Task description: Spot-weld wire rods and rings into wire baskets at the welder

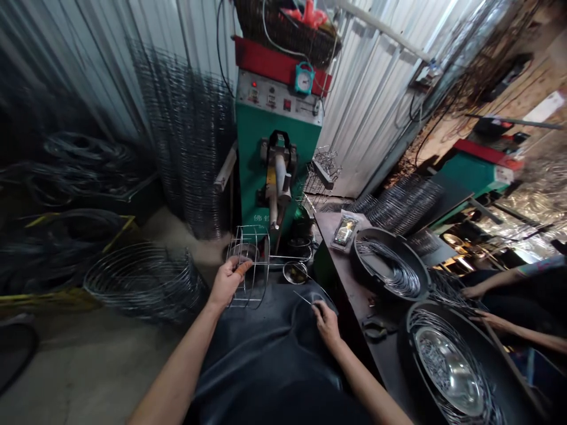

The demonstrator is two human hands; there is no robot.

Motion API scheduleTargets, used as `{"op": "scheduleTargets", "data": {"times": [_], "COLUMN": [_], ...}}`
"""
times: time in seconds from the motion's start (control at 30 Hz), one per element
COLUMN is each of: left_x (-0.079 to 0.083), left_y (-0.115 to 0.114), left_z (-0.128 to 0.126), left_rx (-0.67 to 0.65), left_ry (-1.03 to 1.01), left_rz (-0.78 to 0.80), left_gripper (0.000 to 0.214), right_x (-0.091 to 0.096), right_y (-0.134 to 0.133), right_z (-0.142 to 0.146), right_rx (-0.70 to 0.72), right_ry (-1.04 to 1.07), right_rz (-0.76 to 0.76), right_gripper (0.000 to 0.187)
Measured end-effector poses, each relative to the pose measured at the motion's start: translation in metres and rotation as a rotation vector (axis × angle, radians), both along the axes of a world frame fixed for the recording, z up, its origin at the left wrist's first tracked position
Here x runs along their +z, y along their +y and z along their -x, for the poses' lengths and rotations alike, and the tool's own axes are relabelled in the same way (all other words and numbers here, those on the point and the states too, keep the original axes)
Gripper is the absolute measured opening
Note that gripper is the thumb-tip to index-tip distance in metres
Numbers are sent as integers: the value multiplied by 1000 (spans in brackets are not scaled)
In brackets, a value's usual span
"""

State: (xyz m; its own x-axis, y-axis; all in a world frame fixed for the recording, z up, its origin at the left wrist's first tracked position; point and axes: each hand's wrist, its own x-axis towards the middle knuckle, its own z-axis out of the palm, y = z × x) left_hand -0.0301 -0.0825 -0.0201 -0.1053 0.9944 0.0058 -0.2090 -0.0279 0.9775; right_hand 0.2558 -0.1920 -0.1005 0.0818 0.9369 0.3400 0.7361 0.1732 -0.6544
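My left hand (227,282) is closed around the near left side of a round wire frame (267,265), built of thin metal rods and rings and held in front of the green spot welder (252,133). A long wire loop reaches from the frame to the right. My right hand (325,321) pinches a thin metal wire (302,297) above the dark apron (261,354) over my lap. The welder's electrode arms (280,183) stand beyond the frame, apart from both hands.
On the right bench, one black round tray (358,260) holds bent wires; another (410,366) holds wires and a metal bowl (472,381) of small parts. Pliers (375,330) lie nearby. Stacked wire rings (190,141) stand left. A co-worker's arms (509,280) reach in at right.
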Motion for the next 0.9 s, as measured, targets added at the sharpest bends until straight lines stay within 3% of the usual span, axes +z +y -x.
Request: {"op": "scheduleTargets", "data": {"times": [0.27,0.53,0.77,0.9], "left_x": [10,11,11,11], "left_y": [-43,-68,-77,-80], "left_z": [36,68,68,65], "left_rx": [302,564,590,561], "left_ry": [-129,-230,-161,-82], "left_rz": [-83,-78,-46,-25], "left_gripper": [27,26,28,31], "right_x": [-5,1,5,-2], "right_y": [-2,-13,-18,-16], "right_z": [6,5,13,10], "right_rx": [34,55,125,91], "right_ry": [-126,-170,-175,-192], "right_rz": [-49,-156,-145,-85], "right_gripper": [23,24,25,27]}}
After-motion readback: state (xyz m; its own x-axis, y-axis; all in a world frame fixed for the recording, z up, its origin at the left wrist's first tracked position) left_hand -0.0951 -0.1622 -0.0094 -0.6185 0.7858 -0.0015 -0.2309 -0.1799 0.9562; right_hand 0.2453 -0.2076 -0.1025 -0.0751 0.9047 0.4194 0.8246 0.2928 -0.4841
